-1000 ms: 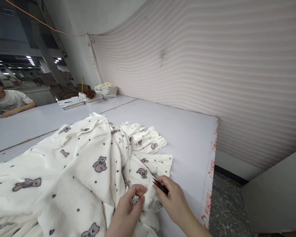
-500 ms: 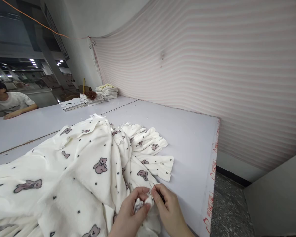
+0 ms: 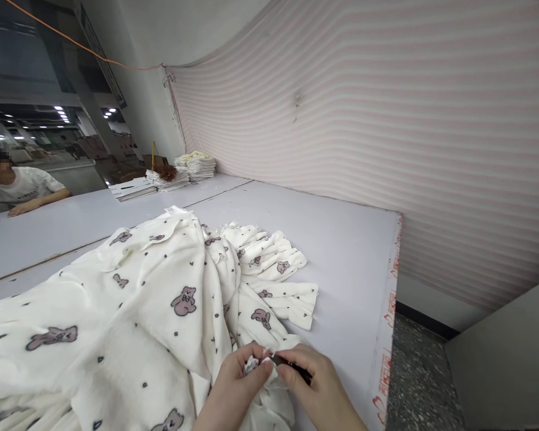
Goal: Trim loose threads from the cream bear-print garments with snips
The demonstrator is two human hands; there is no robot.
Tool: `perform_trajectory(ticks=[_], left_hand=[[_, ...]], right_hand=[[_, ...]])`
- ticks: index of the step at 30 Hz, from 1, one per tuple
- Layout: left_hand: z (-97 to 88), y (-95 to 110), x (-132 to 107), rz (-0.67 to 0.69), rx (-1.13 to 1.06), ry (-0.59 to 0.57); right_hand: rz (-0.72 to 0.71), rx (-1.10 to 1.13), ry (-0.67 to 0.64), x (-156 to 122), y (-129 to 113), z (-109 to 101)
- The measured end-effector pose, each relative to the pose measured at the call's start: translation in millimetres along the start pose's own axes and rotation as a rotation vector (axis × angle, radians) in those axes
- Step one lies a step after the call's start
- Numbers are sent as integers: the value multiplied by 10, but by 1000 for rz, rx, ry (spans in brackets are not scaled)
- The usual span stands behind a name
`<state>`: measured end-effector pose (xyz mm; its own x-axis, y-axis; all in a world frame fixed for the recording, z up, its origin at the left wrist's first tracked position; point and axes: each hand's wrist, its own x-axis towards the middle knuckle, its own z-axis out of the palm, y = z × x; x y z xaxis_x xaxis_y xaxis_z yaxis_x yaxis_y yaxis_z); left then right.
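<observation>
White plush fabric with purple-grey bears and small dark marks [image 3: 161, 323] lies in a loose heap across the table. At its near right side my left hand [image 3: 240, 380] pinches a bunched edge of this fabric between thumb and fingers. My right hand [image 3: 317, 380] is closed around small dark thread snips [image 3: 294, 366], their tip pointing left at the pinched edge. The tip meets the cloth by my left fingertips; whether the blades are apart is hidden. Gathered, ruffled parts of the fabric [image 3: 273, 257] spread out beyond my hands.
Grey-white tabletop [image 3: 350, 251] ends at a right edge with red-printed tape [image 3: 383, 374]. Folded stacks of cloth [image 3: 195, 166] stand at the back. A striped pink-white sheet [image 3: 363, 120] hangs behind. Another person [image 3: 24, 185] rests an arm on the table at far left.
My right hand has turned and shifted slightly right, so the dark snips now lie across toward my left fingertips. My left hand keeps its pinch on the fabric.
</observation>
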<state>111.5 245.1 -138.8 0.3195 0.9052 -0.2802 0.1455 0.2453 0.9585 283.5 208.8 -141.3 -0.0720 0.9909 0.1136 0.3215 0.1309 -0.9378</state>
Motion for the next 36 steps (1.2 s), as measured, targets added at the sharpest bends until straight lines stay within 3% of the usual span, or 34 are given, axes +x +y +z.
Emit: perform_trajectory(ticks=[3,5,7,9,11,12,14,18,21,26,29,33,36], left_hand=[[18,13,-13,8,63,-6],[61,-35,-36,82,189,16],[133,-116,-61,264,394,148],[210,-192,-75,552,590,305],[247,-226,-77,795,654,319],[237,-223,-76,833,632,271],[153,-193,-78,743,539,182],[-76,-174,-112,378,512,107],[-33,-229,-118,249,597,21],[313,-197,-44,327,691,174],[362,-143,-28,451,673,208],[260,-179,-99,453,543,227],[246,-204,-144,417,494,313]], right_hand=[[21,15,4,13,44,24],[29,34,22,45,139,-13],[30,-20,90,125,292,-101],[33,-136,182,256,477,-220],[50,-173,212,413,646,-337],[56,-165,205,486,711,-386],[64,-105,180,590,786,-459],[144,105,127,559,753,-502],[233,305,55,394,634,-420],[301,546,-6,147,356,-135],[323,654,40,80,244,-68],[206,462,219,84,172,-158],[80,249,191,114,70,-177]])
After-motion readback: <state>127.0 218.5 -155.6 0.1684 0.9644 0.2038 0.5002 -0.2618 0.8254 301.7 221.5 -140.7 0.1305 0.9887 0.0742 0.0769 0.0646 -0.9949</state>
